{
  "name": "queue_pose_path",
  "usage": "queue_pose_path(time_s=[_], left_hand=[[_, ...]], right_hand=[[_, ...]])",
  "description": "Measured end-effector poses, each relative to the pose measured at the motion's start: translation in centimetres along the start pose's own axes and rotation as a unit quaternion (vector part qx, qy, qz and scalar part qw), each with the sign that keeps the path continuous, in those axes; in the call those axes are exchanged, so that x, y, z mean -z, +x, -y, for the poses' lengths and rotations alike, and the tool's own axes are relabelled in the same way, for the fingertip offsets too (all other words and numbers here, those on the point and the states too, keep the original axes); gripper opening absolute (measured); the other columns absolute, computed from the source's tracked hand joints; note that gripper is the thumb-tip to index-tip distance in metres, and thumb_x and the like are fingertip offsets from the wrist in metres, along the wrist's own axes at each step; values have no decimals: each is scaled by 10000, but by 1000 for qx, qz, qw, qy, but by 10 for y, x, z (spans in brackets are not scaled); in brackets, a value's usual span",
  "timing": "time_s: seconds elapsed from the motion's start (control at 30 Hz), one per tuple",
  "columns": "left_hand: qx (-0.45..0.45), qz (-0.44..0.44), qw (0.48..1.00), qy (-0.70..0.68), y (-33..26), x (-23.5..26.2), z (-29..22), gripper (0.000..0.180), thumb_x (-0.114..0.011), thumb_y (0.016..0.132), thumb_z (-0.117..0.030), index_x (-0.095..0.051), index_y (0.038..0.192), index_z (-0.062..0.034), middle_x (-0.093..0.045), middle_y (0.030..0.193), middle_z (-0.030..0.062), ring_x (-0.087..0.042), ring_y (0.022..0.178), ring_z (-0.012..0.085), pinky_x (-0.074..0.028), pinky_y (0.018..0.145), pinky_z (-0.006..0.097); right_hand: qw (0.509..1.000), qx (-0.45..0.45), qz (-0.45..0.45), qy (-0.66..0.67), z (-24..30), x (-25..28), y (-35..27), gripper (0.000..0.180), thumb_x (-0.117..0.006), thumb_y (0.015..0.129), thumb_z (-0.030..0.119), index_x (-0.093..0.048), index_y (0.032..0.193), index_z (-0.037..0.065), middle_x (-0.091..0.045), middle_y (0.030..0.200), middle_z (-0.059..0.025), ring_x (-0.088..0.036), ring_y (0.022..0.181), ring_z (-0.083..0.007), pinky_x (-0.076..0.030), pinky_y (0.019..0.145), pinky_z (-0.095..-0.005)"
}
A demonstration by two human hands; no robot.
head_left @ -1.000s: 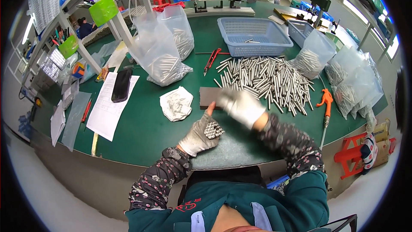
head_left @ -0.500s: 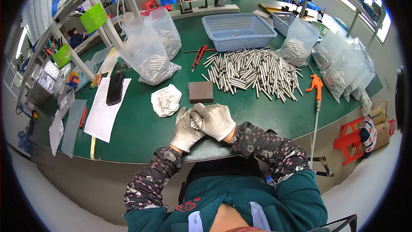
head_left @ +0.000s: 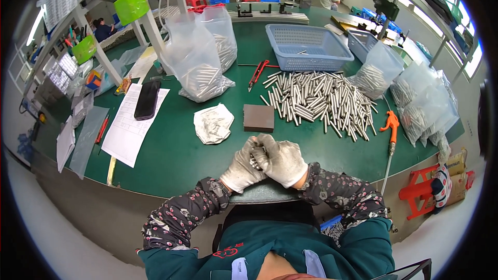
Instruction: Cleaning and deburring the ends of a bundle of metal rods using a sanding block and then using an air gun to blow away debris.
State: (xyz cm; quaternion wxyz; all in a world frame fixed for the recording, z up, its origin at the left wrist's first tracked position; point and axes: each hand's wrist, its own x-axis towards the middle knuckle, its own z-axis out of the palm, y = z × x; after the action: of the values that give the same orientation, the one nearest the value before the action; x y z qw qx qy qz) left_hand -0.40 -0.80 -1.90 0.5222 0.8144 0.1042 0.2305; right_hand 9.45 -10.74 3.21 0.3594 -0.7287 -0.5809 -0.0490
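**Both gloved hands closed over a small bundle of metal rods at the table's near edge**

We see the left hand (head_left: 243,170) and the right hand (head_left: 280,159) pressed together just above the near edge of the green table (head_left: 171,150) — fingers of both curled shut around a small bundle of rods (head_left: 256,159), of which only the dark ends show between the gloves. Its long axis we cannot tell. The big heap of loose rods (head_left: 319,101) lies ahead and to the right, well apart from the hands, nearer the right one; most rods there run roughly away from us.

A brown block (head_left: 259,117) sits just beyond the hands, a crumpled white bag (head_left: 212,123) to its left. Clear bags of rods (head_left: 199,62) stand at the back left — more clear bags (head_left: 420,103) to the right. A blue basket (head_left: 307,46) sits behind the heap. Green tags (head_left: 131,5) hang from the shelf frame.
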Motion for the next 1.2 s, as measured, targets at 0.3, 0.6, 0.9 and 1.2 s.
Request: queue_pose_path(time_s=[0.3,0.6,0.9,1.2], left_hand=[[19,11,1000,-12,-1,5,-17,351,-704,676,-75,-502,960,-41,-577,748,35,-575,672,142,-472,639,266],[-22,41,999,-7,6,5,-20,355,-644,667,-82,-491,985,-38,-603,786,133,-604,765,312,-476,693,379],[-29,37,999,6,1,2,-18,373,-680,628,-108,-525,965,-61,-577,821,117,-572,789,315,-451,727,374],[11,79,995,-57,8,5,-21,343,-678,646,-44,-520,951,-41,-569,733,72,-566,660,199,-454,617,304]], right_hand=[[984,97,13,-149,-52,14,131,130,-555,814,204,-602,842,87,-604,675,-121,-609,634,-301,-479,575,-405],[871,2,194,-452,-137,-79,254,191,-530,798,142,-692,896,129,-665,955,-72,-630,921,-218,-488,748,-349],[840,41,159,-517,-144,-92,266,192,-514,810,131,-696,865,158,-682,866,-33,-651,848,-205,-465,684,-359],[981,-50,-177,67,-121,8,244,180,-536,816,229,-603,910,91,-657,844,-144,-640,756,-268,-497,702,-335]])
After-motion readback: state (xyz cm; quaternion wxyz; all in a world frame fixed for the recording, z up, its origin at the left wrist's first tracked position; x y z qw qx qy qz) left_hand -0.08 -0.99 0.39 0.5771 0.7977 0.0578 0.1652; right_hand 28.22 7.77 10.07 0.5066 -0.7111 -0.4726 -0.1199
